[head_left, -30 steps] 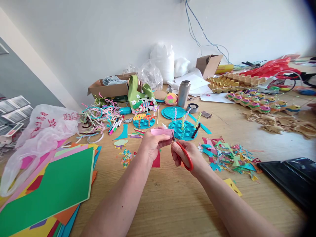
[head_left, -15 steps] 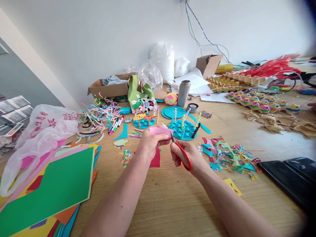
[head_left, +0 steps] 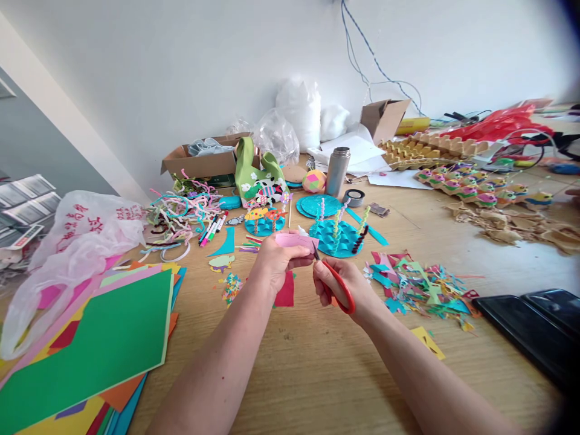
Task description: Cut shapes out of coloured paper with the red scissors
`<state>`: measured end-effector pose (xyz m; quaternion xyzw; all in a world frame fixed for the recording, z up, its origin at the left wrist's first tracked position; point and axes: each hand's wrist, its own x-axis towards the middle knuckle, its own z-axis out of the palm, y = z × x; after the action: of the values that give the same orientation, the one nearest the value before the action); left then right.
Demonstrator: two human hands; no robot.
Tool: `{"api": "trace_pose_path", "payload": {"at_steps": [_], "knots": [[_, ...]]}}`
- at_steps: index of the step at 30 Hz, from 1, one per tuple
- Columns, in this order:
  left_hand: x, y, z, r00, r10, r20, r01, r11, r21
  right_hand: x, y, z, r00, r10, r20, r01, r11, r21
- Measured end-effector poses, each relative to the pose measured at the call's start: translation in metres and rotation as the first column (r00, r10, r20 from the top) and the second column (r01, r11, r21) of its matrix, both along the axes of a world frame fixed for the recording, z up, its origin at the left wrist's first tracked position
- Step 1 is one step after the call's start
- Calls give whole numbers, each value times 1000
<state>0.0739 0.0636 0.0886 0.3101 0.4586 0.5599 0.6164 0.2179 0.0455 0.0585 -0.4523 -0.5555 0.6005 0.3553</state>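
Note:
A piece of pink paper (head_left: 296, 240) with faint drawn lines is pinched in my left hand (head_left: 277, 261), above the table. My right hand (head_left: 338, 284) is closed around red-handled scissors (head_left: 341, 288), whose dark blades meet the paper's right edge. A dark red paper piece (head_left: 285, 291) lies on the table below my hands. Just beyond them stands a blue egg-carton base (head_left: 338, 238) with twisted pipe cleaners upright in it. Left of that, a smaller blue base (head_left: 264, 225) carries paper fish.
Coloured paper sheets (head_left: 113, 320) are stacked at left, near tangled pipe cleaners (head_left: 185, 211) and markers (head_left: 212, 229). Paper scraps (head_left: 428, 284) lie at right beside a black phone (head_left: 521, 338). A steel flask (head_left: 338, 172) and grey tape roll (head_left: 354, 197) stand behind.
Hardly anything differs. Both hands, the pink paper and the scissors keep almost the same position, with the scissors shifted very slightly.

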Motion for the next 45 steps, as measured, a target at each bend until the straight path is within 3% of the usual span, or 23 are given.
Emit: {"api": "trace_pose_path", "payload": {"at_steps": [45], "knots": [[-5, 0, 4, 998, -56, -30, 55, 998, -18, 1, 1, -4, 1000, 6, 23, -6, 1000, 9]]}}
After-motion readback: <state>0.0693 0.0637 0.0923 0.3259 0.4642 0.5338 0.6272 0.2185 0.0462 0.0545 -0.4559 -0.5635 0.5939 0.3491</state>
